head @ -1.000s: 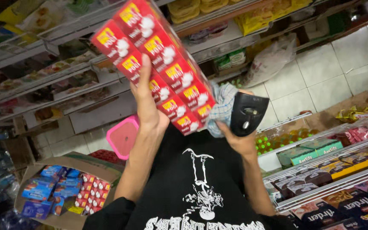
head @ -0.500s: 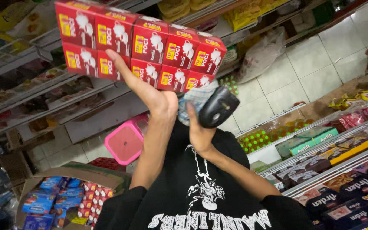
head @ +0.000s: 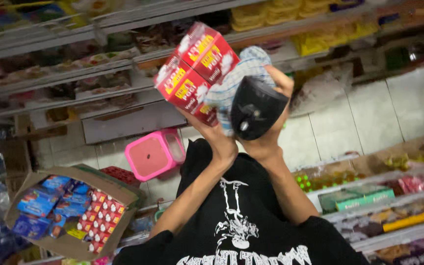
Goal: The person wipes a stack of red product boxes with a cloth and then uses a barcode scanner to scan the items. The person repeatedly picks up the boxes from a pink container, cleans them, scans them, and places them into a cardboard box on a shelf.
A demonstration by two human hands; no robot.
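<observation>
Now the red pack has swung end-on, up by the shelf edge.

Half a second ago the left hand (head: 216, 140) held the pack of red boxes (head: 196, 68) flat and broadside; now it grips the pack from below, fingers closed around its lower end, tilted so only a narrow face shows. Just right of it, touching, the right hand (head: 267, 137) is clenched on a black device (head: 255, 109) and a checked cloth (head: 239, 81). Far below the left hand sits an open carton (head: 69, 211) with more boxes, and a pink container (head: 154, 154).
</observation>
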